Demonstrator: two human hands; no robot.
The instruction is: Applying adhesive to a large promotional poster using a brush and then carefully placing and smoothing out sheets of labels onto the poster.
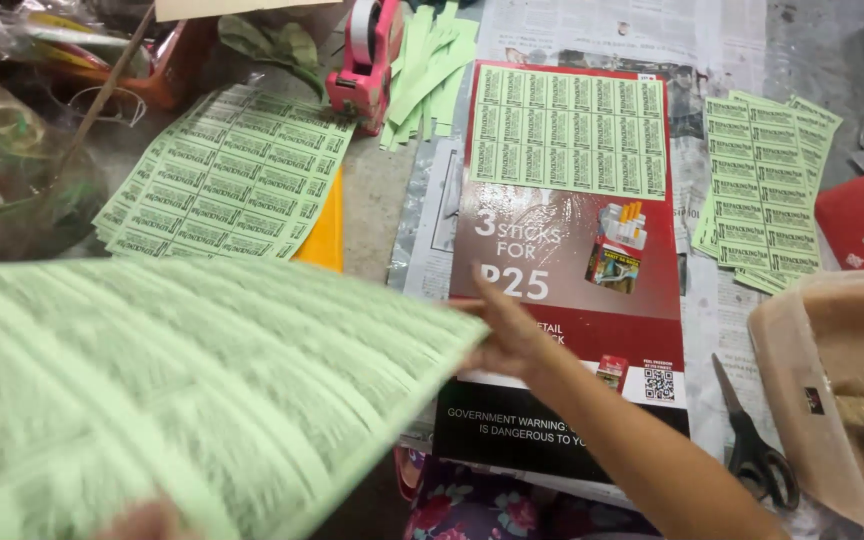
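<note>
- Green label sheet (182, 390), blurred, is up in both hands: right hand (512, 340) pinches its edge with fingers closed, left hand (147, 520) barely shows, grip unclear.
- One sheet (569, 130) lies on the red board (562, 260); cut strips (430, 70) are done, stacks (227, 180) wait, scissors (757, 440) idle.

One pair of scissors (752, 440), one red tape dispenser (367, 60) and one red poster (562, 270) show. Green label sheets appear in four places (one blurred, lower left): a held sheet (182, 390), two stacks (227, 180) (767, 190), and one sheet on the poster (570, 130).
</note>
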